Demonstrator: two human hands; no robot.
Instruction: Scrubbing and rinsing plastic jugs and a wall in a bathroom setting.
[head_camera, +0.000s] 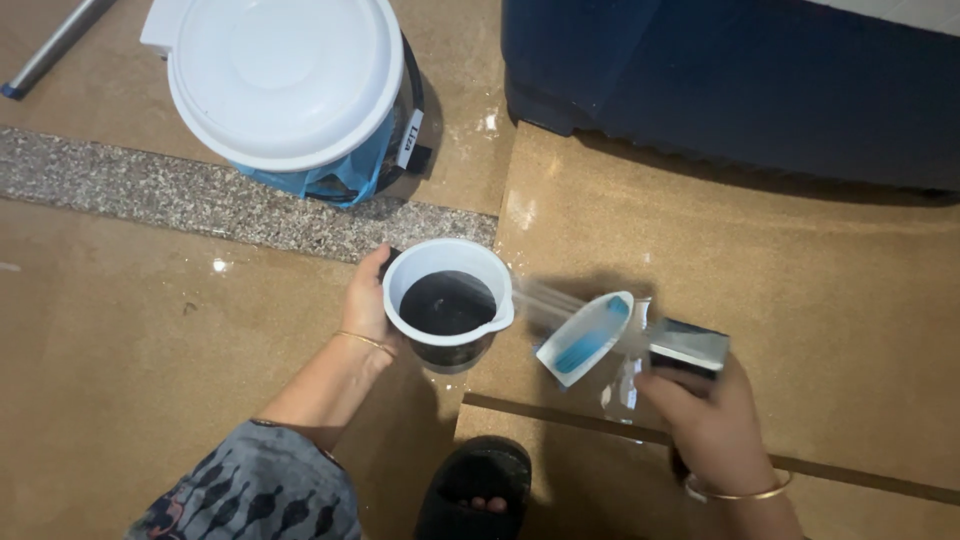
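The left hand (368, 300) is wrapped around the far side of a white cup (448, 303), fingers curled behind its wall and thumb near the rim, holding it upright above the brown floor (150, 320). The cup has a small pouring lip on the side toward the right hand, and its inside looks dark. A thin bangle (366, 342) sits on the left wrist, and a patterned sleeve (250, 490) covers the arm lower down. The right hand (712, 420) is closed around a clear bag (625, 345) with a blue and white panel, tilted so that its open end points toward the cup; the bag's mouth is just beside the cup's lip, and a blurred streak runs between them. A gold bangle (738, 492) circles the right wrist. A black sandal (478, 485) with toes showing stands on the floor between the two arms. Farther off, a bin with a white lid (285, 75) and a blue liner stands beside a speckled strip in the floor, and a dark blue container (740, 80) fills the upper right.
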